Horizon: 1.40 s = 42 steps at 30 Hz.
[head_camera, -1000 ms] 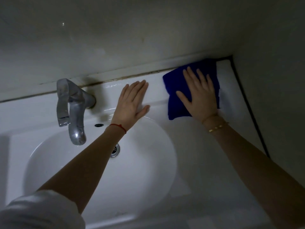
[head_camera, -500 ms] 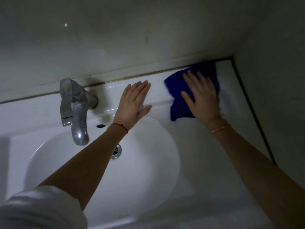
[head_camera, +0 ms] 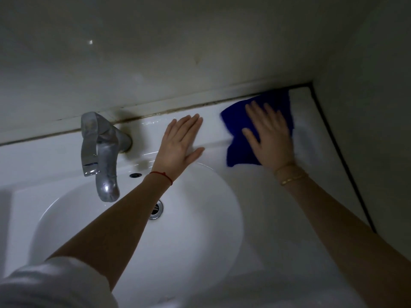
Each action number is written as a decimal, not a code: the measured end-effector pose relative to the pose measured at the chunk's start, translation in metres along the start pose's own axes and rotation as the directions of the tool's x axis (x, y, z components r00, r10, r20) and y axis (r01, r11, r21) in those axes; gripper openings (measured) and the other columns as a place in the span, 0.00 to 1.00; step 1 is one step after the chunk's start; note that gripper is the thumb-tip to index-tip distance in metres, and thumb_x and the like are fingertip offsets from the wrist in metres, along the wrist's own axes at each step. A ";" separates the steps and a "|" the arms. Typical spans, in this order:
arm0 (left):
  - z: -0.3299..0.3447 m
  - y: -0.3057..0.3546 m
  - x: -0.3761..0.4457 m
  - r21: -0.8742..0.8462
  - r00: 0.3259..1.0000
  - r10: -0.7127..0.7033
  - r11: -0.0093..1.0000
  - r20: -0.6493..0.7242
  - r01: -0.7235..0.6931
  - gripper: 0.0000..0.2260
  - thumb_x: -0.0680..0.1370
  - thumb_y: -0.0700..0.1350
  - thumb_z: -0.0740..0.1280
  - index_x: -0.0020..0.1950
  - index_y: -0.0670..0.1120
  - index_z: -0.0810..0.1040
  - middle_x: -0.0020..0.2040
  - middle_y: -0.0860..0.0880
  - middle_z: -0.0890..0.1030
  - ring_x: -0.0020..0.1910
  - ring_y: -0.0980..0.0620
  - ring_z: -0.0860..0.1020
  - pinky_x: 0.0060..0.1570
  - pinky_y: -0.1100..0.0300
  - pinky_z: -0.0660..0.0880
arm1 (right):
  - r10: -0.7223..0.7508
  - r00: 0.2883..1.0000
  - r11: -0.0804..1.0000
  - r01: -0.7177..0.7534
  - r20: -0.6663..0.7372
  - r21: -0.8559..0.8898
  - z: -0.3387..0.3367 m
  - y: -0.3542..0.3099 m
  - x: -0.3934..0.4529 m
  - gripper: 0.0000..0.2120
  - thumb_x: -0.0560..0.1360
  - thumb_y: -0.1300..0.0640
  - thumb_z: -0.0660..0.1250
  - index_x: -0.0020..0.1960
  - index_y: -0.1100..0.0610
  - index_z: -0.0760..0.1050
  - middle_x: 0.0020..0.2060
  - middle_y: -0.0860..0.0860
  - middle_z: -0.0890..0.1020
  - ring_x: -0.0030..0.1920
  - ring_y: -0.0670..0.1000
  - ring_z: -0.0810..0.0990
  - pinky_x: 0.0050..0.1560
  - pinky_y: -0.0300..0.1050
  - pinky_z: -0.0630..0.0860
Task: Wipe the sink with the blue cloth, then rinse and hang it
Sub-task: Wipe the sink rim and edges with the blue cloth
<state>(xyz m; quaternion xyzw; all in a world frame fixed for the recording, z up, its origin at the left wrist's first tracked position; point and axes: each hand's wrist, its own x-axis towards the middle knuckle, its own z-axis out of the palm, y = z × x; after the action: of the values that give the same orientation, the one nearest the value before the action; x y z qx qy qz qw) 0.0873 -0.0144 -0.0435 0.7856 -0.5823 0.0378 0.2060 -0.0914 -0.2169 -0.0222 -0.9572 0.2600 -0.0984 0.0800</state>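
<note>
The blue cloth [head_camera: 236, 142] lies flat on the white sink's [head_camera: 255, 196] back ledge, near the right rear corner. My right hand [head_camera: 270, 135] presses on it with straight, spread fingers and covers its middle. My left hand [head_camera: 179, 142] rests flat on the ledge to the left of the cloth, just behind the round basin, fingers straight and pointing at the wall. It touches no cloth.
A chrome faucet [head_camera: 101, 152] rises from the ledge at the left and reaches over the basin. The drain [head_camera: 156, 210] sits in the basin bottom, an overflow hole [head_camera: 135, 175] behind it. Walls close off the back and right side [head_camera: 367, 107].
My right hand and the cloth slid slightly along the ledge near the right corner. My left hand stayed in place on the ledge.
</note>
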 end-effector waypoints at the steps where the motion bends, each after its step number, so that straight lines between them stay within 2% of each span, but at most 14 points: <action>1: 0.000 -0.001 0.000 -0.005 1.000 -0.003 1.000 -0.003 0.003 0.29 0.81 0.52 0.65 0.77 0.41 0.63 0.76 0.44 0.66 0.75 0.45 0.64 0.75 0.43 0.57 | 0.087 0.996 0.996 -0.087 -0.014 -0.005 -0.004 0.015 0.000 0.27 0.81 0.44 0.48 0.77 0.55 0.59 0.75 0.53 0.63 0.74 0.58 0.61 0.74 0.56 0.54; 5: 0.001 0.000 0.001 -0.014 1.000 -0.013 1.000 -0.016 0.013 0.29 0.80 0.52 0.66 0.77 0.40 0.64 0.76 0.45 0.67 0.75 0.45 0.64 0.75 0.43 0.57 | 0.392 0.917 0.919 -0.395 -0.075 -0.021 -0.001 0.014 0.012 0.29 0.80 0.43 0.47 0.77 0.56 0.57 0.76 0.54 0.61 0.75 0.59 0.59 0.75 0.59 0.51; 7: 0.000 0.002 0.001 -0.006 1.000 -0.012 1.000 -0.018 0.012 0.29 0.80 0.51 0.66 0.77 0.40 0.64 0.76 0.44 0.67 0.75 0.45 0.64 0.75 0.43 0.57 | 0.343 0.936 0.938 -0.346 -0.072 -0.022 0.004 -0.016 0.017 0.28 0.80 0.44 0.47 0.77 0.55 0.57 0.76 0.52 0.61 0.75 0.59 0.60 0.75 0.58 0.51; 9: 0.000 0.004 0.001 0.009 1.000 -0.011 1.000 -0.016 0.011 0.29 0.80 0.50 0.67 0.77 0.40 0.63 0.76 0.43 0.67 0.75 0.45 0.64 0.75 0.43 0.57 | 0.184 0.983 0.982 -0.185 -0.018 -0.026 0.008 -0.039 0.011 0.27 0.81 0.44 0.47 0.78 0.53 0.56 0.76 0.50 0.60 0.75 0.56 0.58 0.75 0.56 0.51; 13: -0.004 0.005 -0.003 0.019 0.998 -0.045 0.999 -0.041 0.046 0.31 0.80 0.52 0.68 0.77 0.40 0.63 0.76 0.42 0.66 0.76 0.44 0.62 0.75 0.45 0.58 | -0.084 0.995 0.996 0.084 0.062 0.006 0.003 -0.017 0.000 0.26 0.82 0.43 0.49 0.78 0.52 0.56 0.76 0.48 0.60 0.76 0.54 0.57 0.77 0.53 0.48; 15: -0.008 -0.002 -0.007 0.073 0.997 -0.048 0.996 -0.059 0.053 0.32 0.79 0.55 0.68 0.77 0.40 0.63 0.76 0.42 0.66 0.76 0.43 0.63 0.76 0.45 0.56 | -0.016 1.000 1.000 0.016 0.019 -0.004 -0.001 0.006 0.001 0.26 0.82 0.44 0.49 0.77 0.53 0.59 0.76 0.50 0.62 0.75 0.56 0.59 0.75 0.55 0.51; 17: -0.013 -0.011 -0.016 0.109 0.996 -0.078 0.991 -0.052 0.083 0.33 0.79 0.56 0.67 0.77 0.40 0.62 0.77 0.42 0.65 0.76 0.43 0.62 0.76 0.44 0.55 | 0.182 0.983 0.983 -0.182 -0.026 0.009 -0.002 0.017 0.005 0.27 0.81 0.44 0.48 0.76 0.54 0.59 0.75 0.52 0.62 0.75 0.57 0.60 0.75 0.57 0.51; 20: -0.013 -0.021 -0.024 0.113 0.994 -0.108 0.988 0.001 0.108 0.33 0.80 0.57 0.65 0.79 0.41 0.59 0.78 0.42 0.61 0.78 0.43 0.58 0.76 0.43 0.55 | 0.365 0.928 0.930 -0.367 -0.078 -0.017 0.005 -0.014 0.017 0.27 0.81 0.44 0.47 0.77 0.54 0.58 0.76 0.51 0.62 0.75 0.57 0.58 0.75 0.58 0.49; 25: -0.011 -0.023 -0.023 0.135 0.993 -0.113 0.985 0.029 0.108 0.33 0.81 0.59 0.60 0.80 0.43 0.57 0.79 0.43 0.59 0.79 0.45 0.56 0.77 0.44 0.53 | 0.102 0.995 0.994 -0.103 -0.004 -0.040 0.017 -0.071 0.015 0.27 0.82 0.43 0.48 0.78 0.52 0.56 0.76 0.49 0.61 0.76 0.55 0.58 0.75 0.57 0.51; 29: -0.009 -0.024 -0.025 0.157 0.993 -0.116 0.982 0.031 0.110 0.33 0.81 0.59 0.60 0.80 0.44 0.56 0.79 0.44 0.59 0.79 0.46 0.55 0.77 0.44 0.54 | -0.147 0.986 0.989 0.149 0.072 -0.009 0.013 -0.048 0.010 0.27 0.82 0.41 0.48 0.78 0.51 0.56 0.76 0.47 0.61 0.76 0.53 0.58 0.76 0.54 0.51; 31: -0.009 -0.024 -0.024 0.155 0.994 -0.106 0.983 0.020 0.102 0.33 0.80 0.59 0.62 0.79 0.43 0.58 0.79 0.44 0.60 0.79 0.45 0.57 0.76 0.43 0.55 | -0.124 0.991 0.992 0.125 0.044 -0.012 0.006 -0.019 0.008 0.28 0.81 0.40 0.49 0.77 0.51 0.57 0.76 0.48 0.62 0.75 0.54 0.60 0.75 0.54 0.53; 34: -0.010 -0.024 -0.023 0.130 0.995 -0.100 0.987 0.000 0.099 0.33 0.80 0.58 0.64 0.79 0.42 0.60 0.78 0.44 0.61 0.78 0.44 0.58 0.76 0.43 0.56 | 0.125 0.992 0.992 -0.125 -0.029 -0.011 -0.003 0.021 0.004 0.30 0.80 0.39 0.49 0.76 0.54 0.60 0.75 0.52 0.63 0.74 0.59 0.62 0.74 0.58 0.55; 37: -0.009 -0.022 -0.023 0.127 0.995 -0.100 0.987 -0.010 0.101 0.32 0.80 0.57 0.64 0.78 0.42 0.61 0.78 0.44 0.62 0.78 0.44 0.58 0.76 0.43 0.55 | 0.327 0.944 0.944 -0.328 -0.054 -0.029 -0.002 0.010 0.013 0.31 0.79 0.40 0.47 0.77 0.55 0.57 0.76 0.53 0.61 0.74 0.60 0.59 0.74 0.61 0.51; 42: -0.008 -0.020 -0.023 0.150 0.994 -0.107 0.983 0.023 0.102 0.32 0.81 0.58 0.61 0.79 0.43 0.58 0.79 0.44 0.60 0.79 0.45 0.56 0.77 0.45 0.53 | 0.124 0.992 0.991 -0.123 0.010 -0.049 0.012 -0.061 0.015 0.29 0.81 0.41 0.47 0.78 0.54 0.56 0.76 0.51 0.61 0.75 0.58 0.59 0.75 0.59 0.52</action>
<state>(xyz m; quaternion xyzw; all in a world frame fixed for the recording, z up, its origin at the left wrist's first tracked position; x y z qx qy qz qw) 0.1001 0.0140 -0.0482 0.8287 -0.5390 0.0579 0.1394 -0.0468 -0.1713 -0.0195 -0.9416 0.3206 -0.0807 0.0644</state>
